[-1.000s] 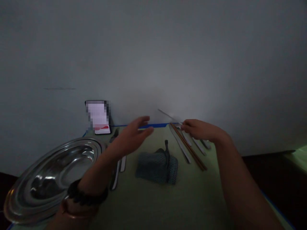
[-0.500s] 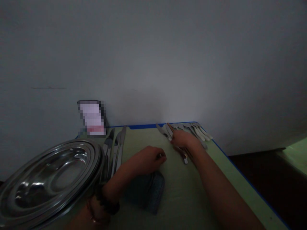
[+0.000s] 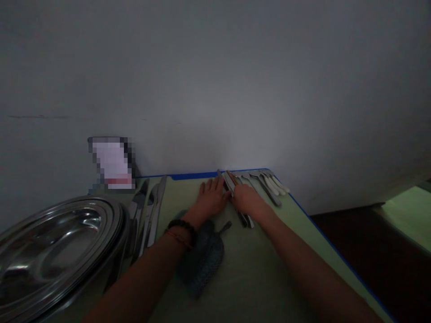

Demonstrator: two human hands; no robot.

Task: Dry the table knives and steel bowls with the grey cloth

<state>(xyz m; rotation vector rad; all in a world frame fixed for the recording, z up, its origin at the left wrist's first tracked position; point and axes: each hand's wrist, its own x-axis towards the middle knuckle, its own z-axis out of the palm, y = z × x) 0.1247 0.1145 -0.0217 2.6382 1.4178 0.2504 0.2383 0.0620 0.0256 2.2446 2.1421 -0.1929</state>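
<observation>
Knives (image 3: 249, 221) and brown chopsticks (image 3: 231, 176) lie close together near the far side of the green bench (image 3: 266, 264), under the right hand (image 3: 247, 199). This hand is curled over them and touches them, but its fingertips are hidden, so I cannot tell if it is clamped. The left hand (image 3: 212, 197) is flat, with fingers apart and pointing to the wall (image 3: 215, 89); its thumb is just beside the knives. On the left wrist there is a dark bracelet (image 3: 182, 225). Partly below this forearm lies a grey-blue pouch (image 3: 205, 264). To the right, some cutlery with white handles (image 3: 272, 186) rests near the bench edge. To the left are more table knives (image 3: 156, 215), then stacked metal dishes (image 3: 112, 208), and behind them a phone (image 3: 112, 161) leans on the wall.
</observation>
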